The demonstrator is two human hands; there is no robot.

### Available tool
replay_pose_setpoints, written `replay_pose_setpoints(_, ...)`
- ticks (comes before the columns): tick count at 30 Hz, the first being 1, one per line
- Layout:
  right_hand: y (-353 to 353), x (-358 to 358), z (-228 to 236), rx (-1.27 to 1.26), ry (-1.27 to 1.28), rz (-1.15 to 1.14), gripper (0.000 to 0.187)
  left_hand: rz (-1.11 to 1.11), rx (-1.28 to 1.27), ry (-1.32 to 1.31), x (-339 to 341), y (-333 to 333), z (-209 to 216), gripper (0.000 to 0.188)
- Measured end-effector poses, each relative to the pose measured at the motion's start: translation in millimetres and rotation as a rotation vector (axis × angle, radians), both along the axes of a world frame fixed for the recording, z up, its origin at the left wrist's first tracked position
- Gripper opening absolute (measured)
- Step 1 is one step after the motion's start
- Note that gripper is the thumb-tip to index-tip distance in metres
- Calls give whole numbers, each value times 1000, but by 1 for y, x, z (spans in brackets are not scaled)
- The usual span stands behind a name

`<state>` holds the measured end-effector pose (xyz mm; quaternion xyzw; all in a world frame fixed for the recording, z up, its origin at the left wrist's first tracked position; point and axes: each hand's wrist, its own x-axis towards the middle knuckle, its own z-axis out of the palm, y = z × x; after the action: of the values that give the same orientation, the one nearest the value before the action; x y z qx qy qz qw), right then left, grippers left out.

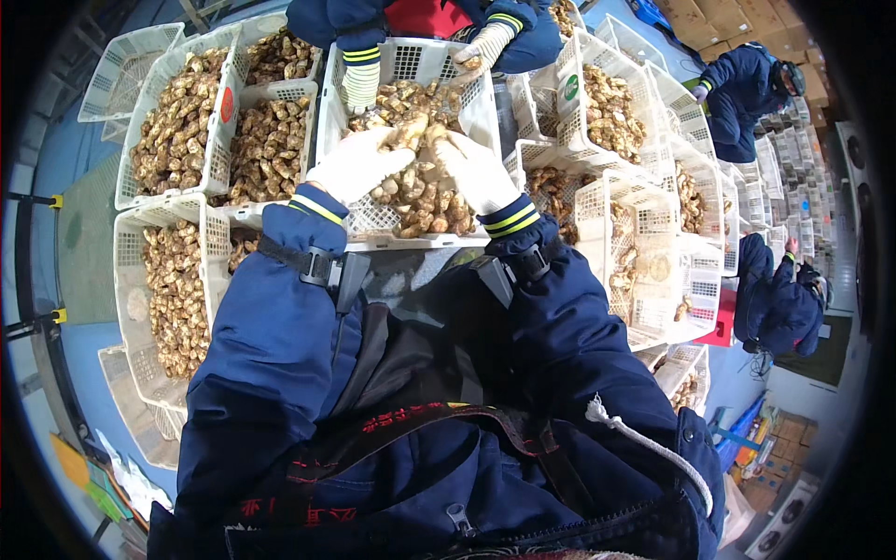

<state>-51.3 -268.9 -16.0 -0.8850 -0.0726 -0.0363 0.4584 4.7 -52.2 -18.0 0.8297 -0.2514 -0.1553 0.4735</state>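
Observation:
A white mesh crate (417,242) in front of me holds a heap of knobbly tan-brown tubers (425,201). Both my hands wear white gloves and hover over this heap. My left hand (362,164) is closed around a tuber (411,133), its fingers pointing inward. Close beside it, my right hand (474,174) pinches another tuber (436,135) at its fingertips. The two held pieces nearly meet, and I cannot tell whether they touch. Across the crate, a co-worker's striped glove (361,86) reaches into the tubers, while that person's other gloved hand (487,47) grips one piece.
Crates filled with tubers stand close on my left (177,289) and on my right (611,117). An empty-looking crate (131,73) sits at the far left. Two more people (742,89) work on the right, near rows of stacked crates (793,173). Cardboard boxes (723,23) fill the far right corner.

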Motion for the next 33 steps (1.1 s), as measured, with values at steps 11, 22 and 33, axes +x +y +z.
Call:
replay_pose_setpoints(11, -4, 18, -5, 751, 78, -21, 44, 74, -460, 780, -1, -10, 17, 41)
replay_pose_setpoints(22, 27, 15, 3, 869, 353, 121, 42, 116, 387, -181, -13, -7, 21, 54)
replay_pose_setpoints(33, 33, 39, -89, 325, 664, 267, 33, -616, 305, -158, -55, 8, 50, 43)
